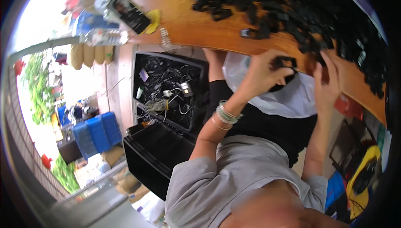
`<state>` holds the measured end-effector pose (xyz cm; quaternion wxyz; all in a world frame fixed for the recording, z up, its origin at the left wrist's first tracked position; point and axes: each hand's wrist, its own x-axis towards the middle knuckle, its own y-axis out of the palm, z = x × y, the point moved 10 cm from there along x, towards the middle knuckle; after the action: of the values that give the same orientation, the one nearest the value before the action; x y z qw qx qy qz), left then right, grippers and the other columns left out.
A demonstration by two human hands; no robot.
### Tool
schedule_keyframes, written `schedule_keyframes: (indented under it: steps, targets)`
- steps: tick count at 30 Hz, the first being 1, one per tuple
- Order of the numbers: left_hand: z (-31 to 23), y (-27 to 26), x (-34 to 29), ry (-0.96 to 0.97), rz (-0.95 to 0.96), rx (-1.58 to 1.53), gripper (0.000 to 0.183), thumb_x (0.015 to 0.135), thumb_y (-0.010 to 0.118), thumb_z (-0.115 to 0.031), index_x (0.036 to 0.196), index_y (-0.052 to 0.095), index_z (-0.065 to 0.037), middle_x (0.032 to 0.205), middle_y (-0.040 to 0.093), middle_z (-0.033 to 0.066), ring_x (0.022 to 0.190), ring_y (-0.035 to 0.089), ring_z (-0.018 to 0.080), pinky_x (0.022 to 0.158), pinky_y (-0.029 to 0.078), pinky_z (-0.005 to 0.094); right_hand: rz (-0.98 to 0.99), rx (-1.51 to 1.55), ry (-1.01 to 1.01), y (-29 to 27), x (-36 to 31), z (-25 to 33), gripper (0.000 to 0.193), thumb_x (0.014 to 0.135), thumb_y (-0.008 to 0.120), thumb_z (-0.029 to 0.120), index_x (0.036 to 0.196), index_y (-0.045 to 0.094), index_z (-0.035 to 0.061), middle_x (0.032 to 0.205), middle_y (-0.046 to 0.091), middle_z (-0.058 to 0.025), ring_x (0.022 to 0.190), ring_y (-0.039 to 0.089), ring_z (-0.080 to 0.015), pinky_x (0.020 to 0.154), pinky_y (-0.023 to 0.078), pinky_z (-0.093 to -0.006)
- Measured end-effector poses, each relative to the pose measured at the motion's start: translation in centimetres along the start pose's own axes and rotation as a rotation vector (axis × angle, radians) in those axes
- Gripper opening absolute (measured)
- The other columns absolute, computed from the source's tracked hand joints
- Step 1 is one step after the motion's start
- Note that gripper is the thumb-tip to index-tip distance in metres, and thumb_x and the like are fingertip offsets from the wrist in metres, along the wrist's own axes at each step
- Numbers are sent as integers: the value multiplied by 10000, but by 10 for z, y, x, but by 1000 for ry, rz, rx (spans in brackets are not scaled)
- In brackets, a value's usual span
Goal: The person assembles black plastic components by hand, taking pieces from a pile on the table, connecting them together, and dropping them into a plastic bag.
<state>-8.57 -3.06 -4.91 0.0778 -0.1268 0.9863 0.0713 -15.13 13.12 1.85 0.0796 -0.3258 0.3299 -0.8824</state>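
My left hand (264, 75), with several bangles on its wrist, is closed on a small black frame-like plastic piece (288, 59) just off the table's near edge. My right hand (328, 80) is at the table edge, fingers stretched toward the near side of a large heap of black plastic pieces (271, 7). Its thumb and fingers stand apart. A dark bit lies close to its fingertips; whether they touch it is unclear. Below both hands a white plastic bag (288, 103) hangs open over my lap. What exactly the black pieces are is too blurred to tell.
On the brown table (179, 23) a phone (128, 13) leans on a yellow stand, beside a clear bottle (104, 37). To my left sit a black bin (196, 61) of cables and small electronics and a black crate (150, 161). Blue crates (98, 132) stand farther left.
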Motion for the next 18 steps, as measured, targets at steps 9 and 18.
schedule_keyframes:
  steps: [9,18]
  targets:
    - [-1,13,7,43,56,-29,264,803,672,-5,1010,547,101,732,625,91,571,628,129,512,496,235,129,8,-78,20,-2,8,432,800,633,-40,1216,548,44,949,570,-145,843,567,-293,741,457,-367]
    - [9,11,10,6,69,-151,238,812,662,-16,985,541,95,749,616,99,569,642,166,483,495,244,326,-60,-232,34,11,11,515,805,536,-101,1274,529,112,1026,511,-125,891,512,-280,770,429,-369]
